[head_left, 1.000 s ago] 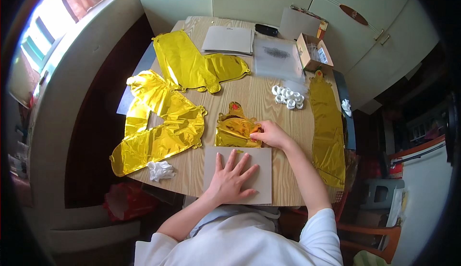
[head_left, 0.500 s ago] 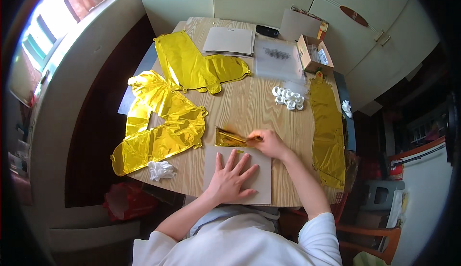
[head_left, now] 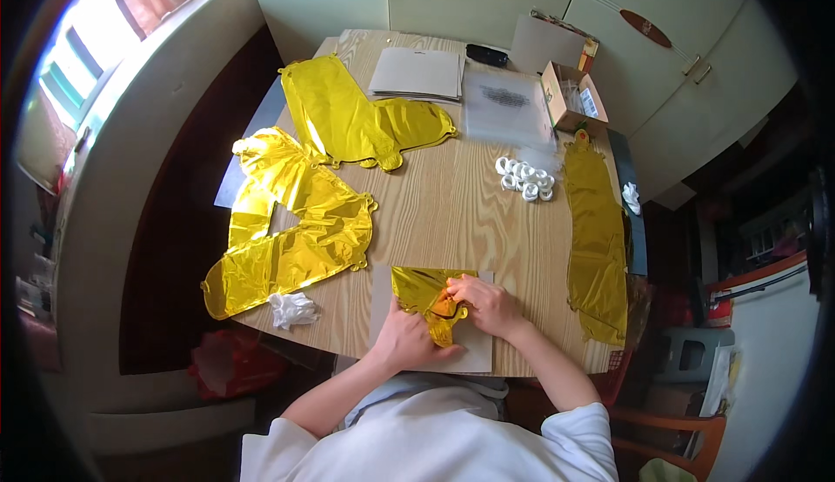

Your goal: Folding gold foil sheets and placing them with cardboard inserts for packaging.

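Observation:
In front of me a grey cardboard sheet point(head_left: 472, 356) lies at the table's near edge. A gold foil balloon point(head_left: 413, 284) is folded over its far part, with a crumpled flap hanging toward me. My right hand point(head_left: 489, 306) pinches the foil on its right side. Against the card rests my left hand point(head_left: 407, 336), its thumb stretched out and its other fingertips partly covered by the foil. To the left are two more gold balloons, a creased one point(head_left: 300, 251) and a flatter one point(head_left: 335, 112) farther back. A long gold balloon point(head_left: 596, 243) lies along the right edge.
A crumpled white bundle point(head_left: 293, 310) sits at the left front edge. White ribbon rolls point(head_left: 528, 177) are grouped right of centre. Behind them lie clear plastic bags point(head_left: 504, 121), stacked grey cards point(head_left: 417, 73), a black case point(head_left: 486, 55) and an open cardboard box point(head_left: 570, 115).
My right hand has brought the foil from beyond the card's far edge toward me. The foil now lies over the card and partly covers my left fingers, which were spread in view.

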A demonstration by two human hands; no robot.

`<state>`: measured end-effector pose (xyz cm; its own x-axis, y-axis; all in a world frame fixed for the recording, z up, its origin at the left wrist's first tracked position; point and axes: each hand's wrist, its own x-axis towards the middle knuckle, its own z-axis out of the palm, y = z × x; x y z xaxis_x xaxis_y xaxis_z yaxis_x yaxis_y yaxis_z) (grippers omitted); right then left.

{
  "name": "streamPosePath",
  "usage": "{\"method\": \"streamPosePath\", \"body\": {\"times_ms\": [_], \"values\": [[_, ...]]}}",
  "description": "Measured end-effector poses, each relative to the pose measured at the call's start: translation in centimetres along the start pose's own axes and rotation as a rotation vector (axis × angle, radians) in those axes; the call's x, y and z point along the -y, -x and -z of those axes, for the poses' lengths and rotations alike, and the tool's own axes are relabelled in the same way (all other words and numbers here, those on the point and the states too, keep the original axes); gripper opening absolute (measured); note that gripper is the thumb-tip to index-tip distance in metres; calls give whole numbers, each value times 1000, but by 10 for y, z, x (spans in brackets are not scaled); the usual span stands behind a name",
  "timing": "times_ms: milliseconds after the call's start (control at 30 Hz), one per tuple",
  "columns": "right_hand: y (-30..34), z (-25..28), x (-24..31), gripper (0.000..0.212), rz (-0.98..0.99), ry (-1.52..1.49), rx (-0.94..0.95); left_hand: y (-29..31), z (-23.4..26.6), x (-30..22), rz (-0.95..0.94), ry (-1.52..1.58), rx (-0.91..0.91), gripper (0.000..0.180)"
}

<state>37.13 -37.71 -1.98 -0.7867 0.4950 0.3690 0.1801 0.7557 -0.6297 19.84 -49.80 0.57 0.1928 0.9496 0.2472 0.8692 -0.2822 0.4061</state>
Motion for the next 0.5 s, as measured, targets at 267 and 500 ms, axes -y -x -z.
{"method": "streamPosePath", "body": {"times_ms": [267,500], "values": [[-3,3,0,24,73,119,53,13,-7,8,-10,-64,6,42],[-5,7,3,22,78,141,74,12,0,22,187,513,-212,14]]}}
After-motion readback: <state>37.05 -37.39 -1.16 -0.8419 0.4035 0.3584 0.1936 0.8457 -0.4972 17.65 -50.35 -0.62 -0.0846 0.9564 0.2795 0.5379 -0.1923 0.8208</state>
